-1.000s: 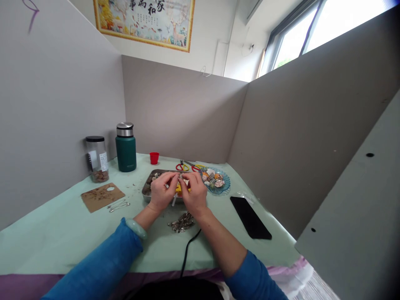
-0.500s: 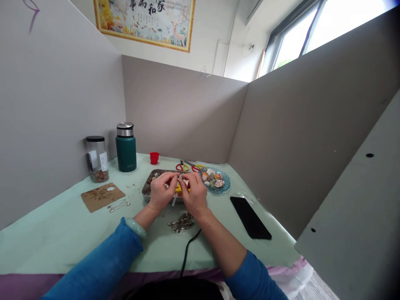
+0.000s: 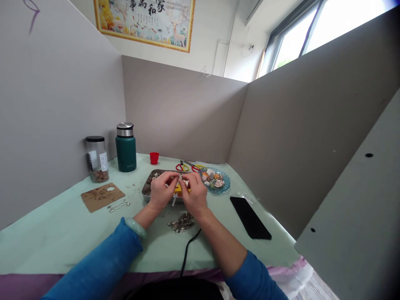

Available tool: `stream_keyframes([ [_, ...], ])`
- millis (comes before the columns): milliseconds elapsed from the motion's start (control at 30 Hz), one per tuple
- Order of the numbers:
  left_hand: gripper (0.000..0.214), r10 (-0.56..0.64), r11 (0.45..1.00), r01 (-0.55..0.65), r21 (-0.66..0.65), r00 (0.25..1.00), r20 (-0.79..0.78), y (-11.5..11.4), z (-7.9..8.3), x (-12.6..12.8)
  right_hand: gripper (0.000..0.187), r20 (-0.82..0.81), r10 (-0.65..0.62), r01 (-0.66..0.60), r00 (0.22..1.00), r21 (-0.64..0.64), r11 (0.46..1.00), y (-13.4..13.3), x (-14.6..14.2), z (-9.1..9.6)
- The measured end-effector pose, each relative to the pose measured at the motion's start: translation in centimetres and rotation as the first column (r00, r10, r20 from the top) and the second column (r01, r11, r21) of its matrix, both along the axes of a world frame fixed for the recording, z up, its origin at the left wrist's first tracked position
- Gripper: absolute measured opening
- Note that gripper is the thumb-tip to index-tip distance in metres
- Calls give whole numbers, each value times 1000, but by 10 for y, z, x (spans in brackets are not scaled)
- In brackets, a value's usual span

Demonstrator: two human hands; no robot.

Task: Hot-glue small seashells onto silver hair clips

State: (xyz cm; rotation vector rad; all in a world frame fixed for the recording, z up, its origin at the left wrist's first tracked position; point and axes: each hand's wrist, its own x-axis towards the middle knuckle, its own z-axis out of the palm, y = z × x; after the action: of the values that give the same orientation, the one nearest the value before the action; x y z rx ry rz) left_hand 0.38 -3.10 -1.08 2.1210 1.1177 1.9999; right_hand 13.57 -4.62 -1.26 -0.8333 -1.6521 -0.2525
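Note:
My left hand [image 3: 163, 189] and my right hand [image 3: 195, 193] meet above a metal tray [image 3: 146, 195], fingertips pinched together. Between them is a small pale piece [image 3: 180, 177], too small to name, and both hands are closed on it. A yellow tool [image 3: 178, 190], perhaps a glue gun, lies in the tray below my fingers with its white stick [image 3: 174, 200] poking over the front rim. Small light and dark bits fill the tray's left part; my hands hide much of the rest. Nearer me lies a pile of small metal clips [image 3: 181, 223].
A blue glass plate [image 3: 227, 183] holds decorated pieces at right, with scissors [image 3: 193, 167] behind. A black phone-like slab [image 3: 251, 218] and a black cable [image 3: 186, 252] lie nearer. At left are a green flask [image 3: 126, 150], a jar [image 3: 97, 160], cardboard [image 3: 100, 198], safety pins [image 3: 118, 205]; a red cup [image 3: 154, 158] stands behind.
My hands stay in nearly the same place, with only a slight shift of the fingertips around the small pale piece. Nothing else has visibly moved.

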Motion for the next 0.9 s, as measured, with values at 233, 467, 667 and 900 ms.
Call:
stream_keyframes([
  [233, 13, 17, 1000, -17, 0, 1000, -17, 0, 0, 0, 17, 12, 2, -1, 1000, -15, 1000, -1, 1, 0],
  [467, 13, -2, 1000, 2, -22, 1000, -1, -1, 0, 0, 18, -1, 9, -9, 1000, -11, 1000, -1, 1, 0],
  [667, 16, -121, 967, 155, -204, 978, 170, 5, -3, 1, 16, -99, 51, -51, 994, -1, 999, -2, 7, 4],
  [900, 31, -260, 791, 512, -335, 777, 573, 6, 8, 4, 17, -211, 97, -121, 973, -105, 987, 8, 11, 6],
])
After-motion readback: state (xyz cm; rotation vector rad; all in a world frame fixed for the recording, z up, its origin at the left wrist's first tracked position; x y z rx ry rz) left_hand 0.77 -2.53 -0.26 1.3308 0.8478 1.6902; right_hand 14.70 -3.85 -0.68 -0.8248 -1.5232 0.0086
